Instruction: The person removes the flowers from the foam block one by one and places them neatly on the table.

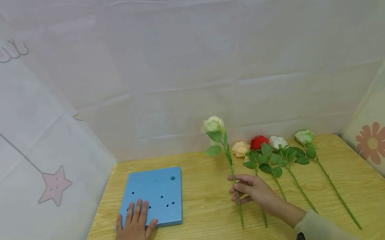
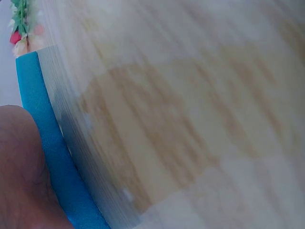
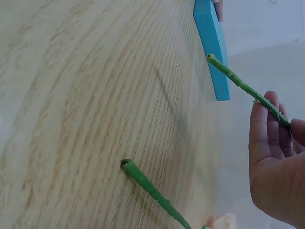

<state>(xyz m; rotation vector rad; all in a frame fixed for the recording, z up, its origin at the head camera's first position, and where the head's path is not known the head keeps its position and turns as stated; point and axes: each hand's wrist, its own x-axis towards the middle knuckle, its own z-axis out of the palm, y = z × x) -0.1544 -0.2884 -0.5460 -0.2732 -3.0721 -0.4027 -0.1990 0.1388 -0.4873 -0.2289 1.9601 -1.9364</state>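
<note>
My left hand [image 1: 132,233] lies flat with straight fingers on the near left part of a blue foam block [image 1: 162,185] with several holes in its top. In the left wrist view only part of that hand [image 2: 21,167] shows beside the block's edge [image 2: 45,114]. Fingers and thumb of my right hand [image 1: 257,193] pinch the green stem of a pale greenish-white rose [image 1: 213,125], held bloom up above the table. In the right wrist view the rose's stem end [image 3: 228,74] points away from the hand, clear of the tabletop.
On the wooden table [image 1: 207,238], to the right, lie a peach rose [image 1: 241,149], a red rose [image 1: 258,142], a white rose [image 1: 277,142] and a pale green rose [image 1: 304,136], stems toward me. Pale printed cloth [image 1: 184,57] hangs behind and at both sides.
</note>
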